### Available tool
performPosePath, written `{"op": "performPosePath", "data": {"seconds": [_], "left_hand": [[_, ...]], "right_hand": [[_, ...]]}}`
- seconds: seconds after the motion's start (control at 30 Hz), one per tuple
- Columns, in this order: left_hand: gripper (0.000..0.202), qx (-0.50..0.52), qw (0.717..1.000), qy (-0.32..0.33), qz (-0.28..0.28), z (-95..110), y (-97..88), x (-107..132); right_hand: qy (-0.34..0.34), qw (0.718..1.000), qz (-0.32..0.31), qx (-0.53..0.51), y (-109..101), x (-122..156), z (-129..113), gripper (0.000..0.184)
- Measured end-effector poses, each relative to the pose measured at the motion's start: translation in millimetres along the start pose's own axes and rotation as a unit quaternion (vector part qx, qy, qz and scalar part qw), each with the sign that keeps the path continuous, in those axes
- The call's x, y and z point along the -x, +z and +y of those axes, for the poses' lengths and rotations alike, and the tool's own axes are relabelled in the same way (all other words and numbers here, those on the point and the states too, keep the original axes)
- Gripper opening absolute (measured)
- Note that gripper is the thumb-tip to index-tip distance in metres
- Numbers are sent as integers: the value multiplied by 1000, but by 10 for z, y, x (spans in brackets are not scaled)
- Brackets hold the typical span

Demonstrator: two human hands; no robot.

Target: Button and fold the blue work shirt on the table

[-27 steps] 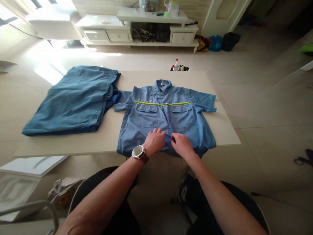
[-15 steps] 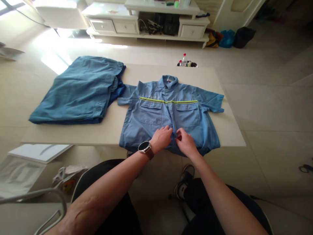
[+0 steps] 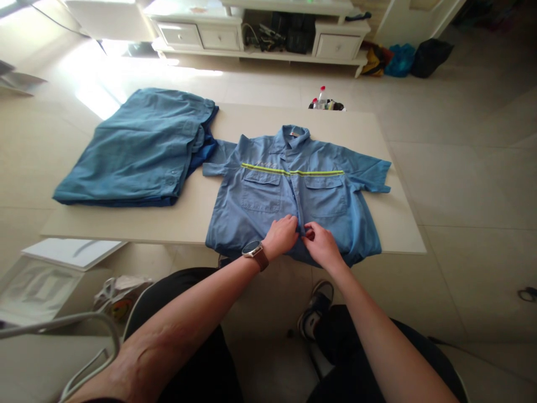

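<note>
A blue short-sleeved work shirt [image 3: 264, 193] lies front up, its collar pointing away from me and a yellow-green stripe across the chest. Its lower part hangs over the table's near edge. My left hand [image 3: 283, 234], with a watch [image 3: 253, 249] on the wrist, is closed on the front placket below the pockets. Close beside it, my right hand [image 3: 319, 242] pinches the other side of the same placket. The fingertips nearly meet, and any button between them is too small to make out.
The white table [image 3: 176, 224] carries a stack of folded blue garments [image 3: 130, 151] on the left. Bottles with red caps [image 3: 322, 98] stand beyond its far edge. A white TV cabinet [image 3: 218, 39] is farther back. A white box [image 3: 71, 252] sits below at left.
The view has shifted slightly. Both hands stay at the shirt's placket, with only small finger movements and the left wrist turned a little.
</note>
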State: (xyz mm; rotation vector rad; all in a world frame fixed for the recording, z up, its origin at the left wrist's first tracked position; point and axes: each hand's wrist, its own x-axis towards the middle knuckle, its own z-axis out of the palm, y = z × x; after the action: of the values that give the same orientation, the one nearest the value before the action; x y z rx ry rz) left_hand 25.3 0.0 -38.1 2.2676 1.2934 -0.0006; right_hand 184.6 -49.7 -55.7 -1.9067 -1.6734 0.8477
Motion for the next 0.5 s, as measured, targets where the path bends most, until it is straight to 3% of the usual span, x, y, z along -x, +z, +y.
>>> {"op": "performPosePath", "data": {"seconds": [0.23,0.5], "left_hand": [[15,44,998,-24,29,-5,98,-32],[16,76,996,-14,43,-33,64,-57]], "right_hand": [[9,1000,5,-11,-23,6,-43,25],[5,999,35,-38,-39,6,-51,26]]}}
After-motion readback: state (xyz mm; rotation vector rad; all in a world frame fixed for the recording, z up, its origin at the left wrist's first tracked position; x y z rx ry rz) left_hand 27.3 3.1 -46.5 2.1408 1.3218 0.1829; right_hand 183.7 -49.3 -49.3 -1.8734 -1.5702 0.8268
